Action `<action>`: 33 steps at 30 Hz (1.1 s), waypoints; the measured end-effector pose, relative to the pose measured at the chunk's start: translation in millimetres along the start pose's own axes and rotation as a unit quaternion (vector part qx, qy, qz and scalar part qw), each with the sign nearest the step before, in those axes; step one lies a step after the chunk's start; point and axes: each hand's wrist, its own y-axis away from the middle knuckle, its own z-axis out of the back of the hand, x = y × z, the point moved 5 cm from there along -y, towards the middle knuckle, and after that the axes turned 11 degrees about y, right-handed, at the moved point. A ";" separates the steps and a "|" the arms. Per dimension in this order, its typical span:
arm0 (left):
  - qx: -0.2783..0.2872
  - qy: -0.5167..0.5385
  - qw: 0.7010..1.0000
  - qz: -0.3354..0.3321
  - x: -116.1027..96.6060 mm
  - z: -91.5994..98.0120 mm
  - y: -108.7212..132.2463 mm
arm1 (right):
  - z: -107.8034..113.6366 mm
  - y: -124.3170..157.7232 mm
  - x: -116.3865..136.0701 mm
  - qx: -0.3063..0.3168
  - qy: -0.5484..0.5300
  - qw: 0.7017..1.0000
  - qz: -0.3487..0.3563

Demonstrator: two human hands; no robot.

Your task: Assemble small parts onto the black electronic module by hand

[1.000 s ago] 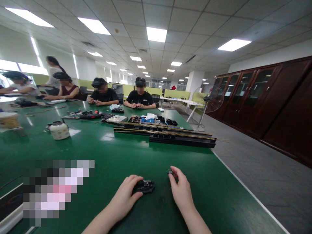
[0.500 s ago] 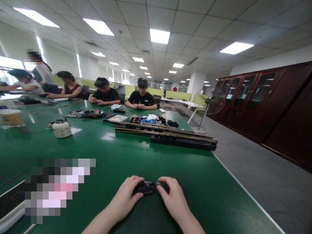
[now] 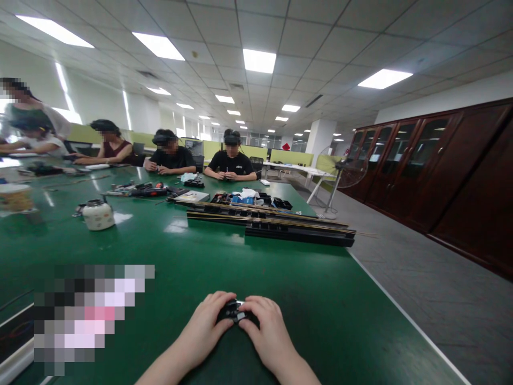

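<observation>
The person's left hand (image 3: 203,327) and right hand (image 3: 264,330) met over a small black part (image 3: 233,311), which lay on the green desk (image 3: 192,256) close to its near edge, directly in front of the person. The fingers (image 3: 221,297) of the left hand were curled around the left side of the part and clamped on it, with the thumb pressed against the near side. The fingers (image 3: 256,305) of the right hand were bent together over the right side of the part and also closed on it, so only a narrow piece of the part, with a small pale spot, showed between the two hands. I could not tell whether the part was lifted or rested on the desk.

Farther on the desk, well apart from the hands, lay long black rails with thin yellow edges (image 3: 280,225), side by side. A small white round pot with a dark lid (image 3: 97,215) stood to the left of them. At the far side of the desk other persons sat, their hands busy with their own small things. A standing fan (image 3: 345,170) was on the grey floor at the right, near dark wooden cabinets (image 3: 441,160).
</observation>
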 end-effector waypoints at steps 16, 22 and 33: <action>0.012 -0.019 1.000 -0.003 -1.8 -0.8 -0.4 | -4.1 -2.1 -4.9 0.006 -0.002 1.000 -0.018; 0.002 -0.029 1.000 -0.010 1.0 -1.1 0.6 | -1.1 -0.9 -7.3 0.004 -0.036 0.999 -0.022; -0.001 -0.018 1.000 0.012 2.0 -0.2 0.9 | -1.7 -1.2 -15.3 -0.003 -0.101 0.992 -0.071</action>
